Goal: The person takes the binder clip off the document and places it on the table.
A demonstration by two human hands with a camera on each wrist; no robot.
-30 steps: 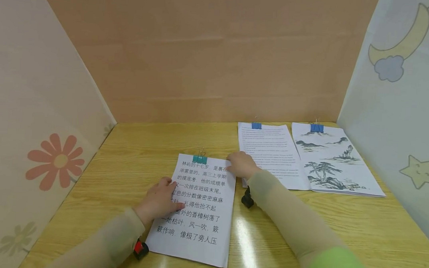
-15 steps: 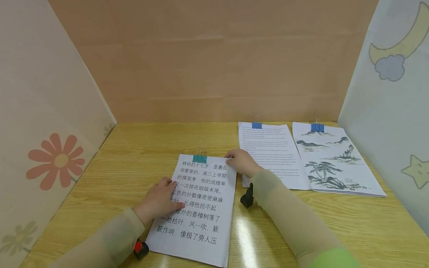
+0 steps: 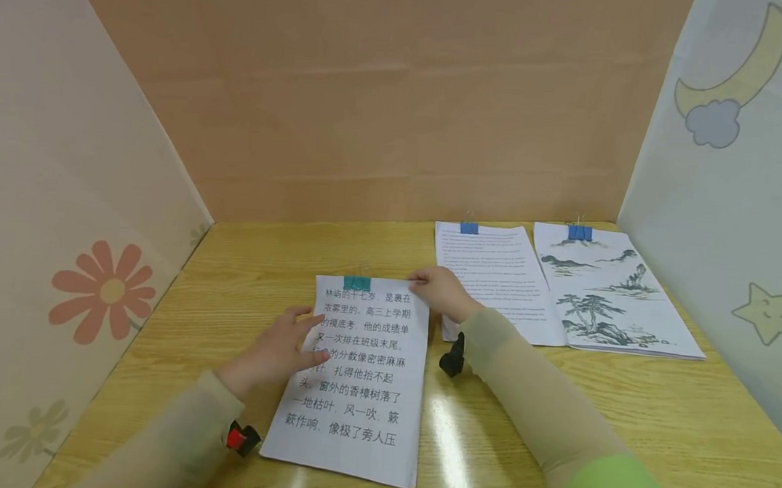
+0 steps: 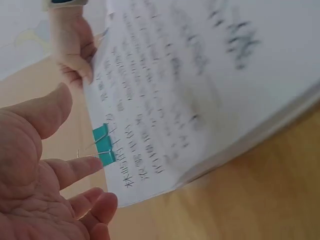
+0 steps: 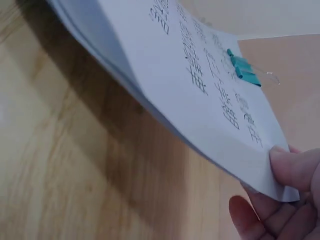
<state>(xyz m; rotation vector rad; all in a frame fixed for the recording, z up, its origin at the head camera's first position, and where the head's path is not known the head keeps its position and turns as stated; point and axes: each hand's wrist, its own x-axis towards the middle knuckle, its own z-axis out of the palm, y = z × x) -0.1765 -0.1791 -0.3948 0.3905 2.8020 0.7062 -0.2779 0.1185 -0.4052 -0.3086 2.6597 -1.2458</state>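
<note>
Pinching the stack [image 3: 357, 417] at its top right corner, a person's right hand [image 3: 444, 290] sets the thumb above the paper and the fingers beneath. The stack, topped by a teal clip [image 3: 357, 282], is at the near middle of the table [image 3: 265, 268], its clipped end held up off the wood and its sheets bowing in the right wrist view. The left hand [image 3: 275, 355], fingers spread and palm open, hangs over the left side; whether any fingertip touches the page cannot be told. To the right, beyond the right hand, a printed stack [image 3: 489, 255] and a painted stack [image 3: 598, 304] lie side by side, each under a blue clip [image 3: 469, 228].

Good handling here would seem to call for a pinch through every sheet, as a hold on one corner could let the paper twist or fan below the clip. The left hand would serve best on the opposite edge, thumb over and fingers under, sharing the weight so both sides rise level without creasing the corner.
</note>
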